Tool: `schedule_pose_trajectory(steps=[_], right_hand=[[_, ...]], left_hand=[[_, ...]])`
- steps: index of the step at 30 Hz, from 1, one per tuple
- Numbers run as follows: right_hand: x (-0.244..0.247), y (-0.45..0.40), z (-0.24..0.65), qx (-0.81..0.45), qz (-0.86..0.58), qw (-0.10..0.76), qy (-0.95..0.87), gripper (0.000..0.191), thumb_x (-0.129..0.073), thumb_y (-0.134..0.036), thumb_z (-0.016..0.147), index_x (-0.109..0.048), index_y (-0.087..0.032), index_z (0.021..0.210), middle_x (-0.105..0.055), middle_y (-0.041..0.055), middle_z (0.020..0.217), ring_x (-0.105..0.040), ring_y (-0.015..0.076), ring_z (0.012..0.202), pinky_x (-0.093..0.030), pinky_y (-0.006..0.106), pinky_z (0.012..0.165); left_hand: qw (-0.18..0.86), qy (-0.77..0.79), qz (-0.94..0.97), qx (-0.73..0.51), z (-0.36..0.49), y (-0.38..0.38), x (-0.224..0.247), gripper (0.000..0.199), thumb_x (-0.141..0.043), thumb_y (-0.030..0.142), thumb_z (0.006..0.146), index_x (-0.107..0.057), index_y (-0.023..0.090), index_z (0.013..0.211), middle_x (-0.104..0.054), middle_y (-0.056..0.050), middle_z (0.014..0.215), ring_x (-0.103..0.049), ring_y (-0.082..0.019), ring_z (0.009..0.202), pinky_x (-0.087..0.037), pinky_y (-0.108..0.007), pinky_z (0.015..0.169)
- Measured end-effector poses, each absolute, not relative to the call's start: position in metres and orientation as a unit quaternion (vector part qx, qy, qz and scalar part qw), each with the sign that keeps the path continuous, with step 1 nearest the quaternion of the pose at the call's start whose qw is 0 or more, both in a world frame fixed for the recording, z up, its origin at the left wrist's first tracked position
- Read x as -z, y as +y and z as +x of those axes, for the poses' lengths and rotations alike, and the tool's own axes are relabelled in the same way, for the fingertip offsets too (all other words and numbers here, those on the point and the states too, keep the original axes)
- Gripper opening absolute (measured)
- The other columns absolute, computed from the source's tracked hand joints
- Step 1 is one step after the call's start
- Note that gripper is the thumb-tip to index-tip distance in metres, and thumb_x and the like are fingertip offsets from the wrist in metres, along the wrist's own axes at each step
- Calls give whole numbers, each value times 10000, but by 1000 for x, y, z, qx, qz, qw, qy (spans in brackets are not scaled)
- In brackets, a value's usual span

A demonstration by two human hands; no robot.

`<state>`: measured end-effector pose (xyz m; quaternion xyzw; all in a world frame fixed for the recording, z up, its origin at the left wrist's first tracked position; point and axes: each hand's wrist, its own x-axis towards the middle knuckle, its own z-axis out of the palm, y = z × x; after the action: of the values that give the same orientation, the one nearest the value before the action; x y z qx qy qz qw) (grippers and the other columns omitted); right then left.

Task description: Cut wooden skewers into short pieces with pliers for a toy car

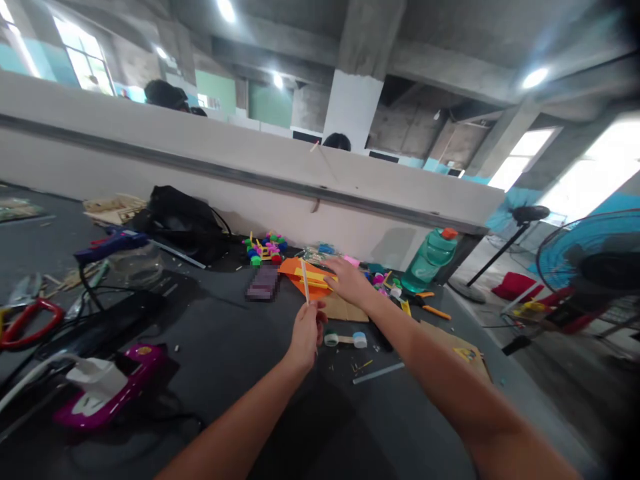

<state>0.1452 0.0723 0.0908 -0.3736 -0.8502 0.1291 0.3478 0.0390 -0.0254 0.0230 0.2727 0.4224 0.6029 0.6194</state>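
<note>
My left hand point(307, 333) is closed round the lower end of a thin white stick point(305, 283), which points up and away over the dark table. Just beyond it lies an orange sheet point(291, 268) with yellow strips point(316, 277) on top. My right hand point(349, 281) reaches over the right side of this sheet, fingers apart, its fingertips near the yellow strips; nothing shows in its grasp. Brown cardboard point(345, 309) lies under the right wrist. Nearer to me are two small round lids point(359, 340) joined by a flat strip.
A green bottle point(430, 261) and orange-handled pliers point(436, 311) stand and lie at right. On the left are a glue gun point(111, 245), red-handled scissors point(37, 320) and a purple power strip point(107, 393) with its cord. A phone point(263, 283) lies mid-table, before a low partition point(280, 200).
</note>
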Motion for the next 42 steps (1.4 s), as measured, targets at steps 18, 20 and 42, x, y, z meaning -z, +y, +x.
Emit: schedule_pose_trajectory(steps=[18,20,42], right_hand=[[-33,-67,264,-514,-405,650,-386,177,-716,-346,706,-623,-198,734,-572,-39,632,-524,95,521,-455,212,474],[-34,-66,271,-510,-406,666,-363,186,-733,-329,689,-616,-195,743,-569,-40,633,-534,92,527,-465,204,470],[-19,-64,263,-561,-408,623,-361,191,-751,-320,676,-653,-177,758,-586,-44,568,-550,85,495,-482,189,456]], left_hand=[[782,331,471,-237,62,-64,-45,329,-563,439,809,-626,138,923,-662,-65,741,-494,-74,440,-344,-166,350],[786,323,466,-245,60,-61,-44,318,-575,422,815,-645,131,926,-671,-75,757,-513,-78,463,-386,-172,372],[654,385,598,-256,64,-54,-28,218,-602,356,772,-618,138,777,-629,-15,652,-517,-78,449,-433,-180,390]])
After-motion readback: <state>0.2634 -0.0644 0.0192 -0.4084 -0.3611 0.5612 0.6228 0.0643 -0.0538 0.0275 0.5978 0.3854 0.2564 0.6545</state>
